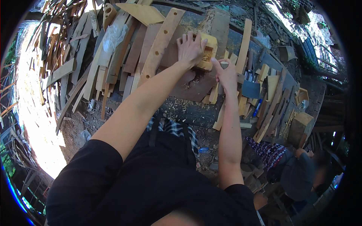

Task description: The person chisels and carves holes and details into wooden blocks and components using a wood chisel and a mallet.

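Note:
A pale yellow wooden block (212,40) with a hollow cut into it lies on the workbench. My left hand (191,51) grips its left side, fingers spread and the thumb by the edge of the hollow. Wood chips show inside the hollow. Just right of the block's near corner, my right hand (225,71) is closed, with its thumb toward the block. A small pale rounded end shows between its fingers; the rest of what it holds is hidden. Beneath the block lies a brown board (192,88).
A plank with holes (161,43) lies left of my left hand. Several wood strips (269,105), a dark flat blade (250,89) and a blue pen (258,107) lie at right. Scrap wood (62,73) is heaped far left. Another person (298,173) is at the lower right.

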